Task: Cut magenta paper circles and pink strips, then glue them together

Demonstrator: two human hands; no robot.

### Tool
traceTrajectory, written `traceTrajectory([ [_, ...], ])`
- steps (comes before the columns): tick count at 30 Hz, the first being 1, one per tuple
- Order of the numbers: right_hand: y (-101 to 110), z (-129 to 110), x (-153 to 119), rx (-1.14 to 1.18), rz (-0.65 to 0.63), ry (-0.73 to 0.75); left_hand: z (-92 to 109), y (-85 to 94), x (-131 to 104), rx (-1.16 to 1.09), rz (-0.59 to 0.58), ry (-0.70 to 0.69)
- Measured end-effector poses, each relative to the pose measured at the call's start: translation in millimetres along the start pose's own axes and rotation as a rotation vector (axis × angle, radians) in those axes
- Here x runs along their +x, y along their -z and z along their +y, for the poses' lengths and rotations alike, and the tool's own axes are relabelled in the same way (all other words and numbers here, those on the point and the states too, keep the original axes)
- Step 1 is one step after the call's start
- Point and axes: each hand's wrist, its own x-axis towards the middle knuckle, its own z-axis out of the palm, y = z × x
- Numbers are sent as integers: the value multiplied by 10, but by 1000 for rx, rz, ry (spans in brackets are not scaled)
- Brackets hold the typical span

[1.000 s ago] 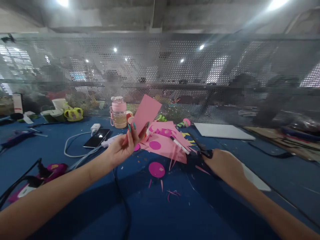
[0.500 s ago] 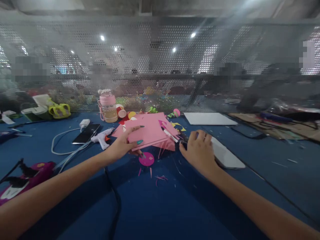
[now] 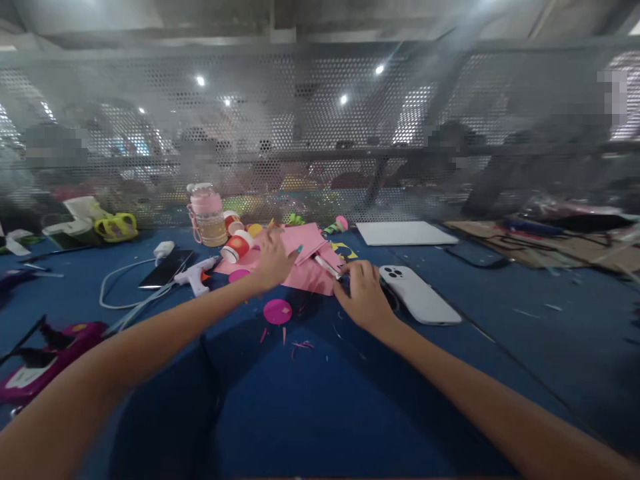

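My left hand (image 3: 274,261) reaches over the pink paper sheets (image 3: 307,277), fingers stretched forward and thumb apart, with nothing visible in its grasp. A red and white paper cup (image 3: 237,247) lies on its side just left of it. My right hand (image 3: 367,297) is closed, fingers curled down at the right edge of the paper; what they grip is hidden. Close to its fingertips is a white pen-like stick (image 3: 327,265). A dark loop shows behind that hand, beside a white phone (image 3: 420,295). A magenta paper disc (image 3: 277,311) lies nearer me.
On the left are a white glue gun (image 3: 195,275), a black phone (image 3: 166,269), a charger with cable and a magenta power strip (image 3: 55,360). A pink-topped bottle (image 3: 207,217) stands behind. A white flat panel (image 3: 406,233) and cardboard (image 3: 485,247) lie at the back right.
My left hand has let go of the pink sheets and moved forward and right over them; they lie lower. The tipped cup shows more fully. My right hand stays curled by the paper's edge.
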Motion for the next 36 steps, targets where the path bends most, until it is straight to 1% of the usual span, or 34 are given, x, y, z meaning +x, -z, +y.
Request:
traceTrajectory([
  [1, 3, -5, 3, -2, -6, -1, 30, -10, -106, 45, -22, -42],
  [2, 7, -13, 5, -1, -15, 0, 61, -19, -221, 200, -109, -116],
  [3, 12, -24, 6, 0, -25, 2, 89, -26, -333, 358, -195, -146],
  [4, 19, -36, 7, 2, -38, 4, 111, -34, -435, 498, -269, -137],
  [5, 29, -49, 8, 2, -53, 5, 125, -42, -518, 611, -391, -106],
  [6, 43, -63, 10, 0, -70, 5, 129, -48, -579, 632, -439, -98],
  [8, 77, -88, 16, -13, -111, -2, 111, -48, -640, 643, -497, -114],
  [10, 113, -117, 22, -35, -164, -5, 71, -18, -643, 620, -507, -148],
  [12, 137, -155, 18, -60, -229, 4, 28, 51, -631, 594, -499, -175],
  [15, 146, -240, -17, -90, -333, 26, -31, 206, -642, 530, -457, -192],
  [18, 148, -337, -58, -97, -414, 24, -121, 350, -697, 435, -419, -180],
  [19, 153, -365, -64, -91, -428, 16, -163, 381, -719, 373, -425, -165],
  [21, 168, -411, -52, -91, -433, 0, -256, 409, -755, -21, -473, -30],
  [22, 174, -431, -33, -73, -421, -11, -301, 408, -767, -140, -479, 15],
  [23, 174, -450, -4, 18, -408, -48, -342, 399, -774, -211, -465, 41],
  [24, 165, -470, 34, 173, -399, -104, -375, 385, -776, -256, -460, 45],
  [25, 147, -491, 81, 367, -399, -172, -398, 369, -775, -280, -454, 38],
  [26, 118, -514, 134, 611, -407, -256, -412, 353, -773, -290, -453, 26],
  [27, 79, -540, 190, 783, -430, -311, -416, 340, -771, -293, -460, 13],
  [28, 33, -566, 246, 874, -454, -342, -412, 332, -771, -287, -473, -1],
  [31, -112, -636, 394, 1020, -500, -391, -377, 338, -789, -224, -530, -49],
  [32, -149, -653, 433, 1053, -505, -407, -366, 346, -800, -198, -535, -66],
  [33, -176, -667, 466, 1076, -509, -421, -361, 355, -811, -175, -515, -82],
  [34, -192, -680, 493, 1091, -517, -429, -364, 361, -821, -164, -463, -94],
  [36, -190, -708, 531, 1105, -548, -423, -394, 362, -829, -184, -291, -90],
])
